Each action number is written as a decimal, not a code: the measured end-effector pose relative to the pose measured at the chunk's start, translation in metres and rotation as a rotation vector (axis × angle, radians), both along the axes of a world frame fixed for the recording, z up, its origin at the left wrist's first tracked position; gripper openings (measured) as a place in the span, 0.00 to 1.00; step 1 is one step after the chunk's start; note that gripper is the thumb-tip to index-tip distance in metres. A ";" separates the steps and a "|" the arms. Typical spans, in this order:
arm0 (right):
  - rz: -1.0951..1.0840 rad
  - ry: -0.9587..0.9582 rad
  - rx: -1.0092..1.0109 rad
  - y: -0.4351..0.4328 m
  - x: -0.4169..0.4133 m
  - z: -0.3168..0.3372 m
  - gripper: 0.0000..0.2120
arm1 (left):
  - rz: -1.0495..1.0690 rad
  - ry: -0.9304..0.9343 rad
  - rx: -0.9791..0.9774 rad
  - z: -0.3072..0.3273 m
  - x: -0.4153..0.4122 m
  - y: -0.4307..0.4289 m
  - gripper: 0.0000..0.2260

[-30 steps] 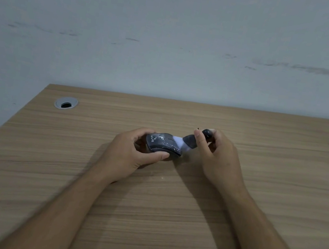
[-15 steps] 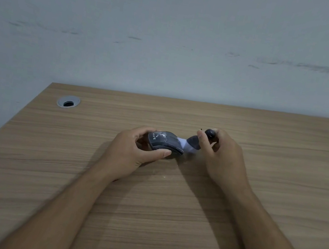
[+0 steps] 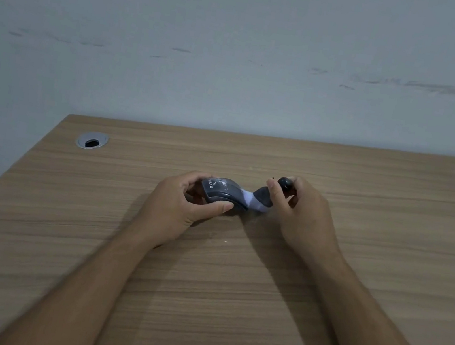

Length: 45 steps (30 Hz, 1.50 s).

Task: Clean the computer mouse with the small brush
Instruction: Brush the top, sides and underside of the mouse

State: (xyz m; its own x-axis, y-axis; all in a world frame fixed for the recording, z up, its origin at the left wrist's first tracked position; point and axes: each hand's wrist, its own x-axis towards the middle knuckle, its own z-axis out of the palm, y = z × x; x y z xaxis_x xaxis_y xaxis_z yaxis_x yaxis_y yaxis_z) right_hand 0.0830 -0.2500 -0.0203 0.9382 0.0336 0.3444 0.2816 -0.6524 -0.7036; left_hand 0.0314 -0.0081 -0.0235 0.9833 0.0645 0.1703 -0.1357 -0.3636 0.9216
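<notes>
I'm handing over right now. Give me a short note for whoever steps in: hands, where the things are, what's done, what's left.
Left hand: gripping the computer mouse, tilted on its side, low over the middle of the desk.
Right hand: pinching the small brush by its dark handle, white bristles against the mouse's right end.
Done: brushing is under way; how much is clean cannot be told.
Left: brush the remaining surfaces, then set both down.

1. Left hand (image 3: 182,207), centre of the frame, is curled with its thumb stretched rightward and fingers wrapped on the far side.
2. Right hand (image 3: 302,211), right of centre, is pinched closed, knuckles up.
3. Both bare forearms rise from the lower edge.
</notes>
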 end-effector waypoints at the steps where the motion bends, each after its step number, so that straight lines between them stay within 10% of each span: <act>1: -0.020 -0.015 0.032 -0.001 -0.001 0.002 0.11 | -0.001 -0.002 0.003 0.000 0.000 0.000 0.17; 6: 0.099 -0.042 0.292 0.008 -0.011 0.018 0.13 | 0.004 -0.004 0.006 0.001 0.001 0.001 0.17; 14: 0.011 -0.037 0.038 -0.003 -0.002 0.005 0.12 | 0.005 -0.005 0.001 -0.003 0.002 0.004 0.19; 45: 0.092 -0.216 0.103 0.013 -0.017 0.012 0.10 | -0.045 -0.209 0.199 -0.007 -0.001 -0.008 0.26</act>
